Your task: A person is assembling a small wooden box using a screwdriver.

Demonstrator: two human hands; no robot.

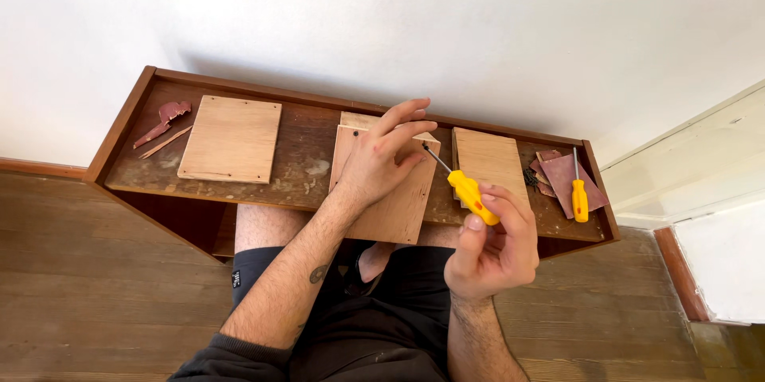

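Left hand (382, 159) of mine lies fingers spread and loosely curled over the small wooden panel (390, 203), pinning it against the low wooden tray (127, 123) on my lap. Right hand (494, 242) is closed around the yellow screwdriver (470, 195), whose tip angles up toward my left fingertips. If the tip slips off its seat under pressure, I judge it could jab those fingers or gouge the panel, since the panel overhangs the tray's near edge and could tilt.

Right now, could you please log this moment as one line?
left hand: steadies wooden panel | right hand: holds yellow screwdriver | tip at panel's right edge
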